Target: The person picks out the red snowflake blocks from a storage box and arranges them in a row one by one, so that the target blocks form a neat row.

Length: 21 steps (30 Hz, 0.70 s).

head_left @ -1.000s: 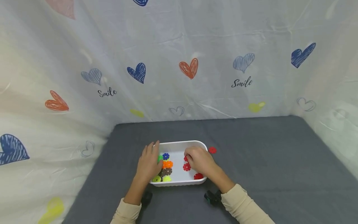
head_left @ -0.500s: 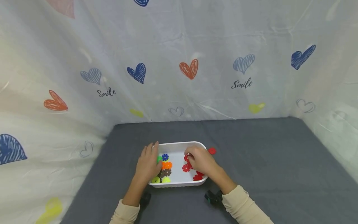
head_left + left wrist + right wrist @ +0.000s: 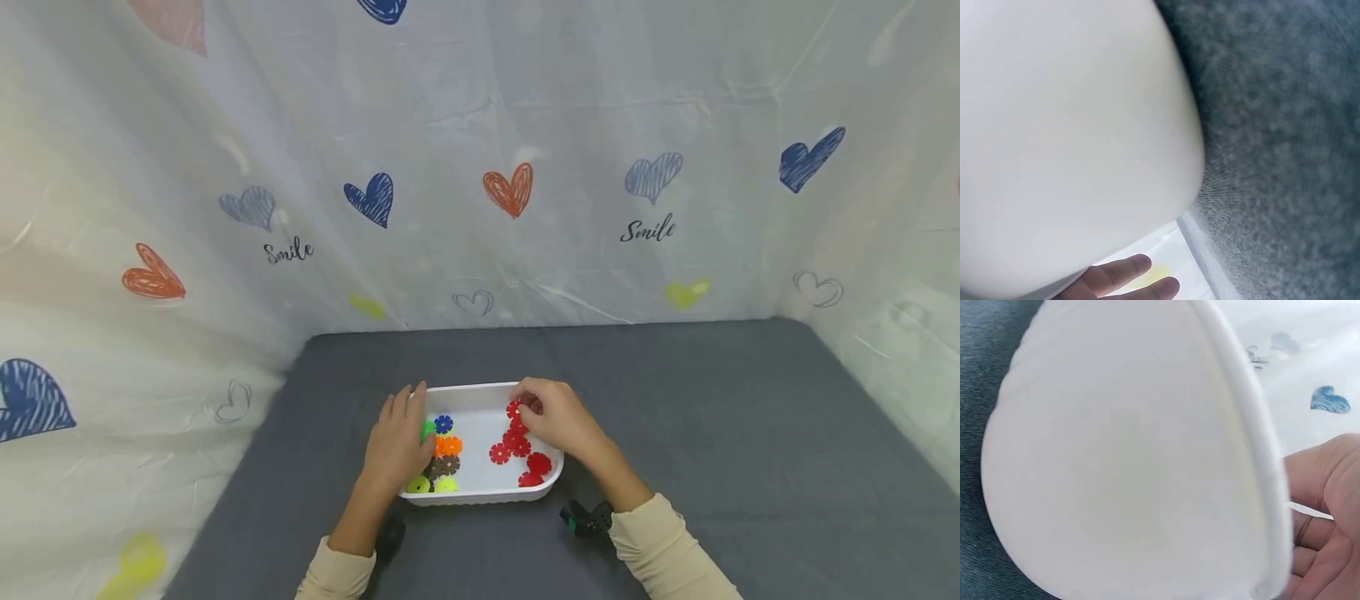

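A white tray [image 3: 480, 498] holds toothed snowflake discs. Several red snowflake discs [image 3: 499, 453] lie on its right side. On the left are blue [image 3: 444, 424], orange [image 3: 448, 447], brown [image 3: 448, 466], yellow [image 3: 446, 483] and partly covered green discs [image 3: 428, 428]. My left hand [image 3: 397, 446] rests on the tray's left end, fingers straight, thumb on the inner side. Over the far right corner, my right hand [image 3: 558, 421] has curled fingers and seems to pinch a red disc [image 3: 513, 409]. The right wrist view shows curled fingers [image 3: 1313, 534] beyond the tray wall, with no disc visible.
Grey cloth [image 3: 697, 433] covers the table around the tray. A white curtain [image 3: 570, 108] printed with hearts hangs behind and at both sides. A black wrist device [image 3: 585, 518] sits under the right wrist.
My right hand has moved right and away from me, and the red disc at its fingertips has shifted likewise. The red disc outside the tray is now out of sight. My left hand stays put.
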{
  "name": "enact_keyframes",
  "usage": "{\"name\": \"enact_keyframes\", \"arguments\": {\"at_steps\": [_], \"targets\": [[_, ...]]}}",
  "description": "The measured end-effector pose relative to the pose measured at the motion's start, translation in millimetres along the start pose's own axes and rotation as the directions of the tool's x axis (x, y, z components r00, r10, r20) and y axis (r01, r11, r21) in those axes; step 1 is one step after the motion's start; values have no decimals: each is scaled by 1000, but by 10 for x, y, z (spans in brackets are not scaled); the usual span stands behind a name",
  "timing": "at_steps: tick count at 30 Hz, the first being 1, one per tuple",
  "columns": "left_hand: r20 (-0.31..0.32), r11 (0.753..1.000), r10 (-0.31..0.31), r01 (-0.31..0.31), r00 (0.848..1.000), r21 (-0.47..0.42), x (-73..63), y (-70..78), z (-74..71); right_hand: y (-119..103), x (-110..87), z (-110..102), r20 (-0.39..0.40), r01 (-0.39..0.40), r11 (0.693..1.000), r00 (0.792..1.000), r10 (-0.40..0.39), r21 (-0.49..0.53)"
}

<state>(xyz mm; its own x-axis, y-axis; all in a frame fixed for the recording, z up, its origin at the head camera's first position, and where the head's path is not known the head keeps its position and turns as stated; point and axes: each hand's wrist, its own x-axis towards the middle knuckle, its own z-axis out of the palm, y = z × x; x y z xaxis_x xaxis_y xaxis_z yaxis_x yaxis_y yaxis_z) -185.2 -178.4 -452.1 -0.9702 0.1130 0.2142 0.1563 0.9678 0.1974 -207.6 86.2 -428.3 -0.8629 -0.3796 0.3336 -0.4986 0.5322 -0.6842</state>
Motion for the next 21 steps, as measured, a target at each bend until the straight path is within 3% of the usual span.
{"name": "enact_keyframes", "arguments": {"at_steps": [21], "targets": [[27,1000,-9,9,1000,9,15,-8,9,210,11,-217,-34,-41,985,998,48,165]]}}
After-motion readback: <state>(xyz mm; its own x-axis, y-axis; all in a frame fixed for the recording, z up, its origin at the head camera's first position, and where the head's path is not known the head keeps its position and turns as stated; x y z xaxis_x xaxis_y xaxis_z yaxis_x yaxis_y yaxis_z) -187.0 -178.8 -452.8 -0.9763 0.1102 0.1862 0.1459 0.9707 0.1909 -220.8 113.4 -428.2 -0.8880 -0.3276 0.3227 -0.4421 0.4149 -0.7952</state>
